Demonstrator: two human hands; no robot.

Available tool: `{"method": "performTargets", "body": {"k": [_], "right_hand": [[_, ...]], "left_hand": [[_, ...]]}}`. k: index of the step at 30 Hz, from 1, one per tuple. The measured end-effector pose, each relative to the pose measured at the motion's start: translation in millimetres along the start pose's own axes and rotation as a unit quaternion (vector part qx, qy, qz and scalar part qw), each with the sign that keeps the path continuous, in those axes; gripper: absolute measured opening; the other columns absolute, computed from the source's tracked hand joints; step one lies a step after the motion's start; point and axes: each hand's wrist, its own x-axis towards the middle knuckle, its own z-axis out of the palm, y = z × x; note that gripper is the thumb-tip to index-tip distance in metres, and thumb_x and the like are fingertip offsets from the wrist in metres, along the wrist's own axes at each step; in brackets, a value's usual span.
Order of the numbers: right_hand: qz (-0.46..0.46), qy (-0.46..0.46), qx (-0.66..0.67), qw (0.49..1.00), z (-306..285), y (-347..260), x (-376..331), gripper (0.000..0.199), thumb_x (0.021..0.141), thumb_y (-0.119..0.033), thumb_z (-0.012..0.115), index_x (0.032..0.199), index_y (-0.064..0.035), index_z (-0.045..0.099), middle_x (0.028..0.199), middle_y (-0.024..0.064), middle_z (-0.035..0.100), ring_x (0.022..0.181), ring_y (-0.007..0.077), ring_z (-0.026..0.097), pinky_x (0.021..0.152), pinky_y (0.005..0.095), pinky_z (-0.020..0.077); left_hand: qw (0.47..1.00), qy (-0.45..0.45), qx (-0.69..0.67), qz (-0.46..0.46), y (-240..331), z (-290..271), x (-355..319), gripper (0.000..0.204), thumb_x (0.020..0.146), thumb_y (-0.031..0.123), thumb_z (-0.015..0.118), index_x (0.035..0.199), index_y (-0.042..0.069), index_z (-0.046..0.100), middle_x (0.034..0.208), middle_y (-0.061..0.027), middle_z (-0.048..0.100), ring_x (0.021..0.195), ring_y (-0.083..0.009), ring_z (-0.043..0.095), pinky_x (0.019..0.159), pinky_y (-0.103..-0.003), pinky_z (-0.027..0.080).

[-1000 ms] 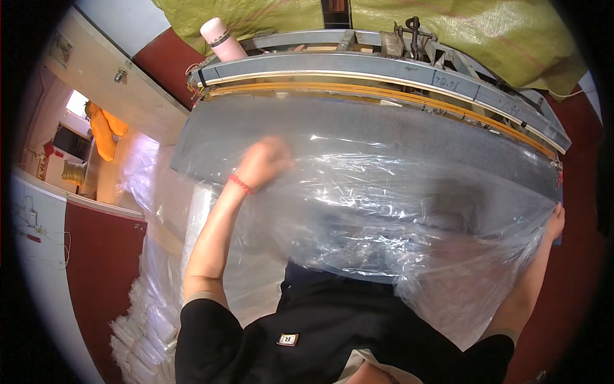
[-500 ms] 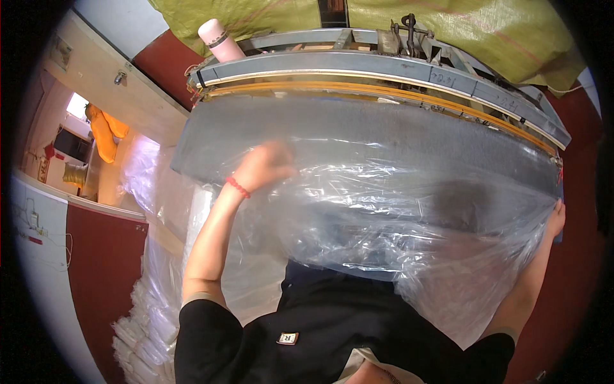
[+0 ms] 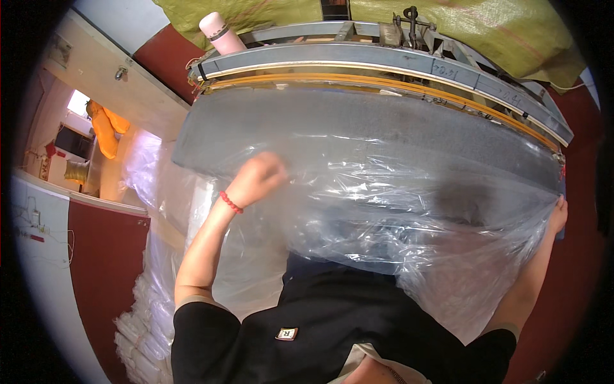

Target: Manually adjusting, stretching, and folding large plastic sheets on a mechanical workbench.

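Observation:
A thin clear plastic film (image 3: 358,192) lies wrinkled and shiny over a grey padded table (image 3: 288,115) in front of me. At the film's right side my right hand (image 3: 558,216) is closed on its gathered edge, by the table's right end. My left hand (image 3: 259,176), with a red bead bracelet (image 3: 231,202) on the wrist, is left of the middle over the film. Its fingers are curled in and slightly blurred, seemingly around the film's left part; their tips are hard to make out. The film's near edge hangs in front of my body.
A grey metal frame (image 3: 288,53) with orange strips (image 3: 358,82) runs along the table's far side. A pink bottle (image 3: 221,35) leans there, near a dark metal clamp (image 3: 412,25). Stacked clear plastic bags (image 3: 144,333) lie at lower left, beside a doorway.
My left hand has moved slightly down and left and blurs less. My right hand stays on the film's edge. The view has shifted a little.

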Motion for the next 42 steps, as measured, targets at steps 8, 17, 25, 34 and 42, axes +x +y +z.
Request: {"method": "performTargets", "body": {"k": [8, 17, 25, 34, 42], "right_hand": [[0.006, -0.016, 0.000, 1.000, 2, 12, 6, 0.042, 0.087, -0.043, 0.038, 0.100, -0.0071, 0.055, 0.095, 0.0166, 0.058, 0.088, 0.0337, 0.053, 0.075, 0.0373, 0.0402], [-0.022, -0.009, 0.036, 0.999, 7, 30, 14, 0.043, 0.088, -0.042, 0.038, 0.098, -0.0037, 0.054, 0.092, 0.0161, 0.058, 0.084, 0.0299, 0.055, 0.074, 0.0350, 0.0406], [0.070, -0.018, 0.424, 0.903, -20, 50, 13, 0.033, 0.085, -0.033, 0.052, 0.092, -0.0009, 0.058, 0.085, 0.0033, 0.059, 0.076, 0.0119, 0.053, 0.069, 0.0246, 0.0421], [0.113, -0.059, 0.401, 0.907, -59, 3, 17, 0.025, 0.082, -0.027, 0.055, 0.086, -0.0028, 0.062, 0.079, 0.0019, 0.059, 0.072, 0.0103, 0.053, 0.068, 0.0247, 0.0428], [-0.116, 0.142, 0.153, 0.971, 69, -102, 19, 0.025, 0.084, -0.025, 0.050, 0.083, -0.0015, 0.057, 0.079, 0.0108, 0.060, 0.077, 0.0222, 0.055, 0.073, 0.0323, 0.0417]], "left_hand": [[0.789, -0.006, -0.611, -0.066, 26, -21, 19, 0.024, 0.078, 0.020, 0.061, 0.091, 0.011, 0.043, 0.077, -0.0076, 0.056, 0.063, -0.0097, 0.052, 0.049, -0.019, 0.038], [0.948, 0.137, -0.272, -0.091, -23, 16, 41, 0.018, 0.074, 0.007, 0.064, 0.083, 0.007, 0.048, 0.072, 0.0000, 0.054, 0.064, -0.0059, 0.052, 0.053, -0.019, 0.040], [0.958, 0.253, 0.117, -0.060, 5, 29, 49, 0.027, 0.068, 0.013, 0.067, 0.090, 0.006, 0.054, 0.068, -0.0061, 0.056, 0.066, -0.0216, 0.054, 0.059, -0.031, 0.044], [0.944, 0.305, -0.068, -0.107, -8, 19, 63, 0.014, 0.079, 0.016, 0.053, 0.082, 0.002, 0.055, 0.077, -0.0134, 0.056, 0.071, -0.0277, 0.054, 0.066, -0.036, 0.042], [0.848, 0.463, -0.235, -0.111, -112, -10, 133, 0.015, 0.086, 0.018, 0.046, 0.078, 0.006, 0.049, 0.061, 0.0036, 0.045, 0.055, -0.0056, 0.040, 0.050, -0.019, 0.033]]}}
